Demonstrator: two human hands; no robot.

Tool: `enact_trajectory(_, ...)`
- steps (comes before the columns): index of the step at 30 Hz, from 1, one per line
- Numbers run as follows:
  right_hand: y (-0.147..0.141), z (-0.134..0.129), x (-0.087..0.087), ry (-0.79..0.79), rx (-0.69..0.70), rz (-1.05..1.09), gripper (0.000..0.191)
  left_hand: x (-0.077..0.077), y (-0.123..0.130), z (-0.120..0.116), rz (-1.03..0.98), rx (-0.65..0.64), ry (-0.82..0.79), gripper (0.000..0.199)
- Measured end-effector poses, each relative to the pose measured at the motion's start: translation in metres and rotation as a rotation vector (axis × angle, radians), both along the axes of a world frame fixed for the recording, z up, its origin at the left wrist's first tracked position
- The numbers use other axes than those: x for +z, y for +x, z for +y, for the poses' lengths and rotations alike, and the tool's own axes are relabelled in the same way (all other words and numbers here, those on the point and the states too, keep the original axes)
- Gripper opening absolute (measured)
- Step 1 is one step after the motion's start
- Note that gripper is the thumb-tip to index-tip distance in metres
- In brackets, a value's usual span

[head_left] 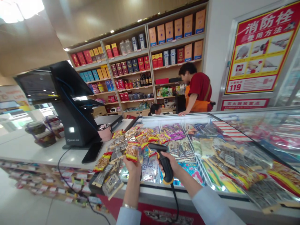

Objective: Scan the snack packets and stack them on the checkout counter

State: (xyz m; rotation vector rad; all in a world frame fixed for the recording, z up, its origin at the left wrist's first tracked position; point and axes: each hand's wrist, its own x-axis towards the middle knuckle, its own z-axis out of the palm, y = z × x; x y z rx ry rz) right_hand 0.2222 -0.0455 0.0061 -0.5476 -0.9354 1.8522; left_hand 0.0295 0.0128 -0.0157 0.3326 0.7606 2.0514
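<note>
My left hand (133,165) is closed on a red and yellow snack packet (132,151), held up over the glass-topped freezer. Just right of it, my right hand (170,163) grips a black and yellow barcode scanner (166,165); its head is level with the packet and its cable hangs down over the freezer front. More snack packets (144,137) like the held one lie heaped behind my hands on the glass. Clear and brown packets (112,184) rest at the freezer's near left corner, beside another red and yellow packet (103,162).
A checkout screen (75,125) stands on the white counter (52,156) at left, near a black phone (92,152), a pink cup (104,132) and tubs (45,137). Behind the freezer (234,197), a person in red (199,84) leans over; another head (155,109) shows lower.
</note>
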Motion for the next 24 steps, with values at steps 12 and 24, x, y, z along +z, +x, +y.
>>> enact_trajectory(12,0.0017,0.0022,-0.0003,-0.018,0.004,-0.021,0.040,0.0027,0.0105,-0.0093,0.210,-0.052,0.080,0.032)
enact_trajectory(24,0.0004,-0.0004,0.0002,-0.017,-0.005,-0.036,0.039,0.0029,0.0106,-0.0101,0.110,-0.044,0.089,0.023)
